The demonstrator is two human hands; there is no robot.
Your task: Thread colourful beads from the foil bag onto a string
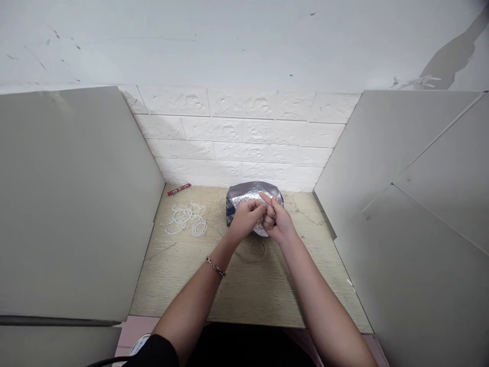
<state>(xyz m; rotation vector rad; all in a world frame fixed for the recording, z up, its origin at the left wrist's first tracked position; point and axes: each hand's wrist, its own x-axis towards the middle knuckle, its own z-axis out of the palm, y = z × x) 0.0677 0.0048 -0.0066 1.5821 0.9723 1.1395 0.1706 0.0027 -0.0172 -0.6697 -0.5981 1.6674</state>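
My left hand (246, 218) and my right hand (275, 219) meet over the middle of a light wooden desk (244, 290), fingers pinched together on something too small to make out. A thin bead chain (250, 253) hangs from them and loops on the desk just below. Right behind the hands sits a silvery foil bag (248, 196) heaped with tiny shiny beads. A bracelet is on my left wrist.
A tangle of white pearl strands (188, 219) lies at the left of the desk. A small red item (179, 189) lies at the back left by the white brick wall. Another thin chain (301, 210) lies at the right. Grey partition boards (76, 204) close in both sides.
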